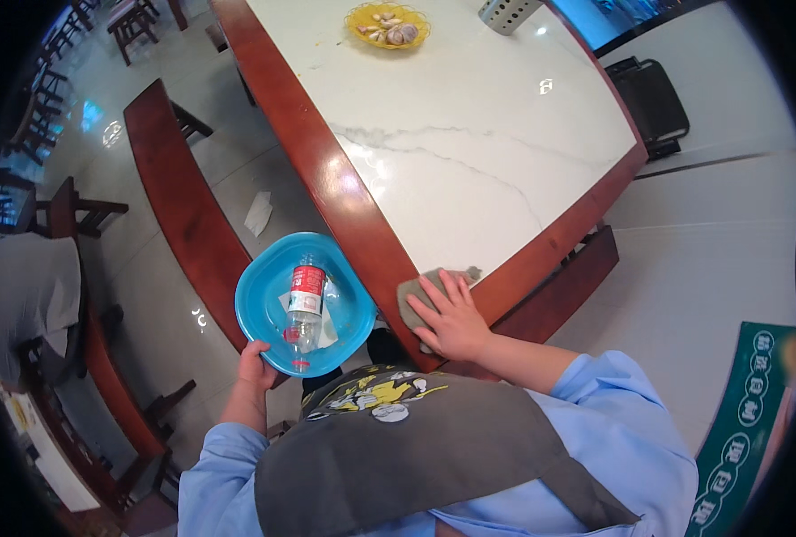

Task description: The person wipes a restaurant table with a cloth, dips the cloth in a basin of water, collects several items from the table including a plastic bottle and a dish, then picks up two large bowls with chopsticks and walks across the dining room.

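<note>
My left hand (258, 366) grips the rim of a blue plastic basin (257, 305), holding it beside the table's left edge. A clear plastic bottle (307, 288) with a red and white label lies in the basin, over a white piece of paper (329, 329). Its red cap is towards me. At the table's near corner, my right hand (453, 323) presses a grey-brown cloth (411, 305) down with fingers spread. The cloth lies across the wooden border and the white marble-patterned top of the table (478, 181).
A yellow basket (354, 27) with garlic and a perforated metal holder (505, 17) stand at the far end. Wooden benches (190, 208) flank the table on the left and, partly hidden, at the near right (572, 288). A black folded chair (653, 104) is beyond the right edge. Paper (259, 213) litters the floor.
</note>
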The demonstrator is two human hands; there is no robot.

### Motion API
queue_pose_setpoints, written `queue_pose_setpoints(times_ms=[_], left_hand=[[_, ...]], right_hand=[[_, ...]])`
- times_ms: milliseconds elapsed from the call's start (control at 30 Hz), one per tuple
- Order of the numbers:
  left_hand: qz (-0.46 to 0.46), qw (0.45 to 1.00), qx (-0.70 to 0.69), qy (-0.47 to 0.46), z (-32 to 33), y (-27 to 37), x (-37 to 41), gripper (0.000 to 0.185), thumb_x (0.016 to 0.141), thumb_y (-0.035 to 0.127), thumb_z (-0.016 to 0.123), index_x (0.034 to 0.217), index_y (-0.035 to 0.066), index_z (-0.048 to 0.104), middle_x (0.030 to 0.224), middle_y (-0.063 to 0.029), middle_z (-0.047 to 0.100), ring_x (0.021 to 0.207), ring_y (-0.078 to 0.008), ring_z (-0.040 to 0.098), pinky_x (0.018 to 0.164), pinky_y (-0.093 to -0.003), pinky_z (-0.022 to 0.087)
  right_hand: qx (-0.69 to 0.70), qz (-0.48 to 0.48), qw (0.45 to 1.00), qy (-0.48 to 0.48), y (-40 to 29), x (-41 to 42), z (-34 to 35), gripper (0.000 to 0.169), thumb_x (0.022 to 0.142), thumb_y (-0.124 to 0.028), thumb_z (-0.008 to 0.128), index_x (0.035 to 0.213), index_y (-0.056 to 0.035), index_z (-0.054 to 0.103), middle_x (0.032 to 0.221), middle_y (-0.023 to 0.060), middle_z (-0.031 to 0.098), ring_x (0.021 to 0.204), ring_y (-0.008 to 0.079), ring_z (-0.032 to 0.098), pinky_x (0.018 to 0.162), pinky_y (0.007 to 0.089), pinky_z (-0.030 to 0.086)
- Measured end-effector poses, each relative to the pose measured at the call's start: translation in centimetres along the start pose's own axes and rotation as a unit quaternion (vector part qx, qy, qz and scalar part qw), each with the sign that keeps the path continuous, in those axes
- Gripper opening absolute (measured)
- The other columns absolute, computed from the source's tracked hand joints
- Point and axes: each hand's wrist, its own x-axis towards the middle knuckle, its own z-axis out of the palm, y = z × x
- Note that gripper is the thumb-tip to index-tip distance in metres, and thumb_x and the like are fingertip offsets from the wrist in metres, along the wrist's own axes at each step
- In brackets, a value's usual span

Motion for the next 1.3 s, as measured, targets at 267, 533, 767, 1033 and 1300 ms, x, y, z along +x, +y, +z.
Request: queue_pose_setpoints(times_ms=[267,533,767,1033,1300], left_hand=[[-0.028,0.997,0.046,-0.059,-0.1,3.0,1.5,0.054,0.069,0.008,0.049,0.122,0.0,0.043,0.118,-0.014,0.054,0.11,-0.0317,0.051,0.1,-0.0454,0.038],[-0.026,0.997,0.053,-0.047,0.3,4.0,1.2,0.053,0.068,0.007,0.048,0.12,0.002,0.044,0.118,-0.0135,0.052,0.11,-0.0316,0.05,0.1,-0.0455,0.038],[-0.022,0.998,0.06,-0.03,1.9,3.5,-0.3,0.049,0.068,0.011,0.05,0.116,0.0,0.047,0.116,-0.0123,0.055,0.107,-0.0312,0.052,0.098,-0.0445,0.039],[0.02,0.999,0.045,-0.013,3.1,3.0,-2.4,0.056,0.068,0.012,0.05,0.122,0.0,0.044,0.123,-0.0137,0.052,0.111,-0.0328,0.05,0.099,-0.0471,0.038],[0.052,0.997,0.049,0.016,6.0,2.0,-4.8,0.067,0.066,0.013,0.048,0.131,0.002,0.036,0.131,-0.0148,0.046,0.117,-0.0356,0.045,0.102,-0.0516,0.035]], right_hand=[[0.03,0.135,0.965,0.223,-1.7,20.4,-1.0,0.053,0.086,-0.041,0.046,0.133,-0.0171,0.044,0.145,0.0111,0.028,0.134,0.0384,0.019,0.11,0.0517,0.012],[0.063,0.108,0.977,0.174,-0.2,10.0,-0.7,0.053,0.087,-0.038,0.046,0.134,-0.0149,0.042,0.146,0.0125,0.027,0.135,0.0353,0.019,0.111,0.0482,0.014],[0.043,0.173,0.927,0.331,11.8,-5.8,1.9,0.029,0.083,-0.015,0.054,0.11,-0.0051,0.06,0.117,0.0165,0.057,0.108,0.0348,0.054,0.094,0.0398,0.044],[0.719,0.274,0.491,0.409,23.0,-8.3,-5.4,0.033,0.088,-0.013,0.05,0.12,-0.0046,0.052,0.108,0.0084,0.059,0.096,0.0203,0.057,0.085,0.0315,0.047],[0.111,0.496,0.833,0.219,21.7,-5.7,-3.5,0.063,0.088,-0.048,0.04,0.14,-0.015,0.029,0.148,0.0135,0.021,0.136,0.0356,0.017,0.108,0.0521,0.016]])
